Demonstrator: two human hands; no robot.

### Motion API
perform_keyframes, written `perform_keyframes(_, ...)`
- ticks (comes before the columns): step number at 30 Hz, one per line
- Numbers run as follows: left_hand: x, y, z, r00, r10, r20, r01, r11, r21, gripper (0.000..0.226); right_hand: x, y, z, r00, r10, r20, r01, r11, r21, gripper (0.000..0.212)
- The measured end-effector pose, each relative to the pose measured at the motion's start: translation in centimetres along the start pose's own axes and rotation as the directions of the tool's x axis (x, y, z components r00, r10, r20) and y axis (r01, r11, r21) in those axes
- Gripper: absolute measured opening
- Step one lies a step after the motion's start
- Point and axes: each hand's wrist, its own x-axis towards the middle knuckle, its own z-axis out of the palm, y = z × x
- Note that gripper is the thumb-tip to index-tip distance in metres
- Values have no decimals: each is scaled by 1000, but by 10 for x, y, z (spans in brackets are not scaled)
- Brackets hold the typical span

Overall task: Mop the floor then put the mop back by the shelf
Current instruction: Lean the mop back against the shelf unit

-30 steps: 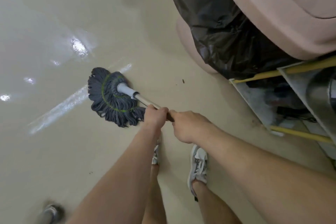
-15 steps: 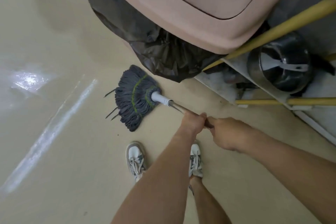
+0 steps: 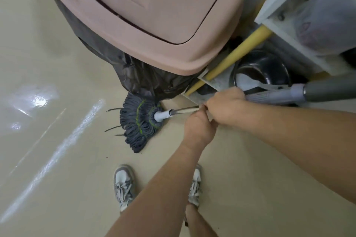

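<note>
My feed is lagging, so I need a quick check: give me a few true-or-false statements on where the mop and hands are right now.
1. Both hands grip the mop handle. True: left hand, right hand.
2. The mop head is lifted off the floor. False: it rests on the floor.
3. The mop head lies beside the black bin bag. True.
4. The pink bin lid is open. False: it is closed.

Mop head (image 3: 139, 121) on floor (image 3: 57, 159), below bin (image 3: 154, 5)
</note>
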Motion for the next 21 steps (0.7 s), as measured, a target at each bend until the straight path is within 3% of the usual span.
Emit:
perform_keyframes(5,19,26,-11,990,33,-139,-8,984,179,45,-6,21,-15,977,-37,-210,5,988,-152,31)
perform_keyframes(9,20,30,-9,998,50,-34,-33,924,380,34,-27,28,-14,947,-127,-296,74,980,-184,34)
perform_keyframes(10,20,27,-4,994,85,-71,-49,913,405,30,-37,29,-10,916,-183,-357,122,975,-188,33)
perform_keyframes(12,16,22,4,982,78,-174,-5,922,387,18,-59,35,5,766,-280,-579,237,960,-150,25)
perform_keyframes(14,6,30,3,988,-11,-156,55,959,278,22,-82,46,27,623,-229,-748,399,916,51,16)
perform_keyframes(15,2,35,1,994,-21,-106,52,952,302,28,-93,54,36,619,-153,-771,477,852,214,9)
perform_keyframes(16,0,41,0,996,-16,-92,48,935,352,31,-103,61,41,688,-48,-724,480,778,406,16)
perform_keyframes(18,-6,54,-7,994,-36,-102,75,905,418,32,-119,75,44,846,161,-508,319,612,724,48)
perform_keyframes(21,-10,69,-9,996,-42,-82,75,892,447,31,-127,89,38,902,360,-240,41,480,876,74)
